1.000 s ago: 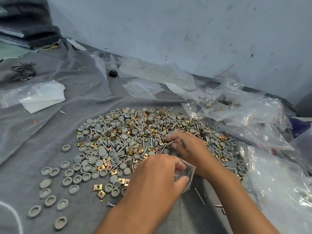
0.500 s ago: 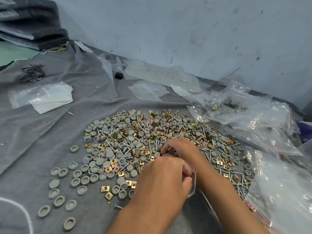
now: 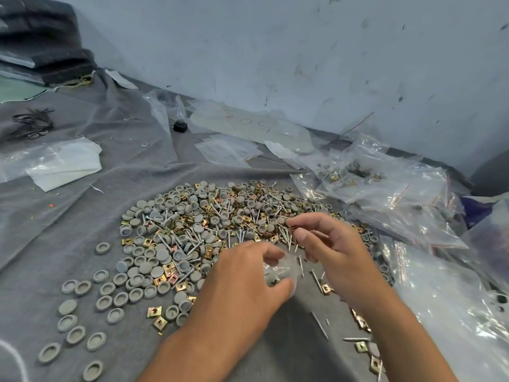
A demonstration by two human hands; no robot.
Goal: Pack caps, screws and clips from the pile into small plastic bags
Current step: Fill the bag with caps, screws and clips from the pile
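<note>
Visible body: 2 forearms and 2 hands, entering from the bottom edge. Left hand [image 3: 242, 282] and right hand [image 3: 330, 252] are bare, no gloves. Both forearms are bare to the frame edge; no sleeves, watch, rings or bands show. Fingers [image 3: 301, 234] have short, unpainted nails.

We see a grey cloth-covered surface [image 3: 68, 221] bearing a mixed pile of grey round caps, brass square clips and steel screws [image 3: 198, 224], beside clear plastic bags [image 3: 385, 194].
</note>
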